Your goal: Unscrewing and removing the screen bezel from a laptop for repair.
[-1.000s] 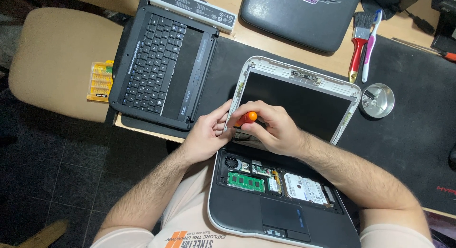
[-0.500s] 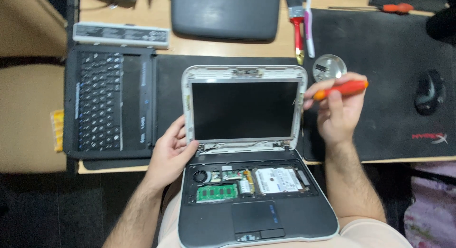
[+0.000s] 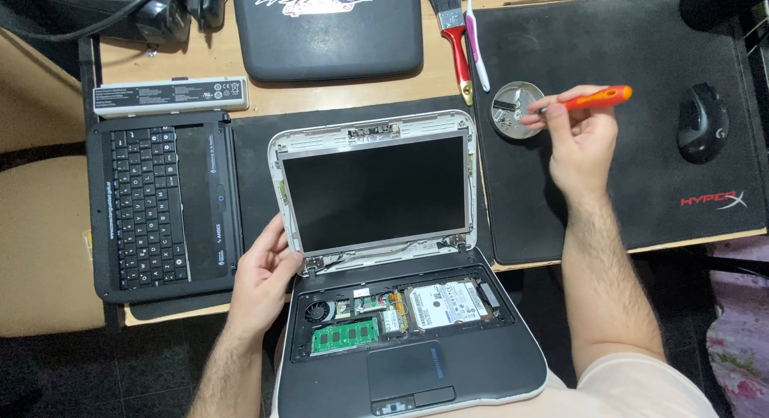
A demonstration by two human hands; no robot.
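The right hand (image 3: 581, 142), in the upper right of the frame, pinches an orange-handled screwdriver (image 3: 589, 99) in closed fingers, its tip over the small round metal dish (image 3: 513, 110) on the black desk mat (image 3: 641, 186). The left hand (image 3: 264, 278), at lower left of centre, grips the lower left corner of the screen on the opened laptop (image 3: 384, 250), whose bared circuit boards and drive fill the lower middle. A removed keyboard panel (image 3: 160, 206) lies at far left, a mouse (image 3: 703, 122) at far right.
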